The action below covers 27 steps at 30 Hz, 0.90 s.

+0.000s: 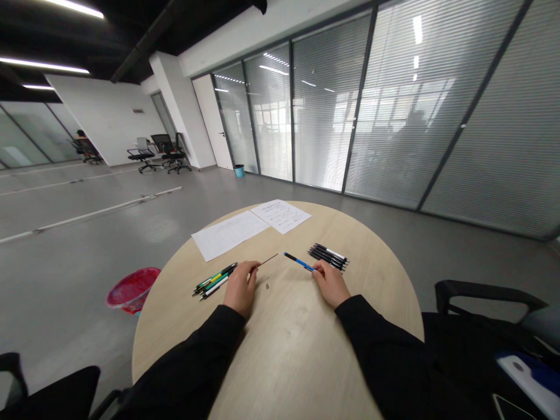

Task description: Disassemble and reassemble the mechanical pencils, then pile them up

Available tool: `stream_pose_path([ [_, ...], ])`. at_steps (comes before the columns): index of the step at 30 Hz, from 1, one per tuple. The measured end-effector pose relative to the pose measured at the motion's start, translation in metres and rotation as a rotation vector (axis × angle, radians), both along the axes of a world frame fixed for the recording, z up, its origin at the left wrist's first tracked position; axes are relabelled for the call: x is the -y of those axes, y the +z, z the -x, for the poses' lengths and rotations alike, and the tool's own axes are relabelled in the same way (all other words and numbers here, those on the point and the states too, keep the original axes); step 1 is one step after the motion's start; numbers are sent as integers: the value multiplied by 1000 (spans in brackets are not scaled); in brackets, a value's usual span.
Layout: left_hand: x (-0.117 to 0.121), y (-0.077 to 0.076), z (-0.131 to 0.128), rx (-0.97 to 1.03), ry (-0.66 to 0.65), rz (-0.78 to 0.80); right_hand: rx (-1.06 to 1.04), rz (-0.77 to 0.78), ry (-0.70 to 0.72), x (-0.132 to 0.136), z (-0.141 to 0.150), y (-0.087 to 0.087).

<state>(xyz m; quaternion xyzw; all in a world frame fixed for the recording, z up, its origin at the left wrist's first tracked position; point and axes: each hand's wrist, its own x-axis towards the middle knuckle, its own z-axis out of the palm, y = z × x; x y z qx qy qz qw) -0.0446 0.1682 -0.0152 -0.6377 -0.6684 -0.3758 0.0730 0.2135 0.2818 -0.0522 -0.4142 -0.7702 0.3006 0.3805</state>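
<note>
My left hand (pixel 241 287) is closed in a pinch on a thin dark pen refill (pixel 268 259), which points up and to the right over the table. My right hand (pixel 331 283) grips a blue pen (pixel 299 261) by one end; its black end points left, toward the refill, with a gap between them. Right beside my left hand lies a group of green, yellow, white and black pens (pixel 213 282). Just beyond my right hand is a row of black pens (pixel 326 256) with a white one among them. A small dark speck (pixel 267 286) lies between my hands.
Two printed paper sheets (pixel 234 234) lie at the far side of the round wooden table (pixel 297 356). A red basin (pixel 131 291) is left of the table, on the floor side. A black chair (pixel 481 291) stands close on the right, another chair (pixel 56 391) at lower left.
</note>
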Motion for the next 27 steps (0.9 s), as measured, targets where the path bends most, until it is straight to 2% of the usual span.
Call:
stream_pose_path([
  [20,1,4,-4,18,4,-4,44,-26,-22,1,0,1],
  [27,0,7,1,119,17,-21,68,-67,3,2,-2,5],
])
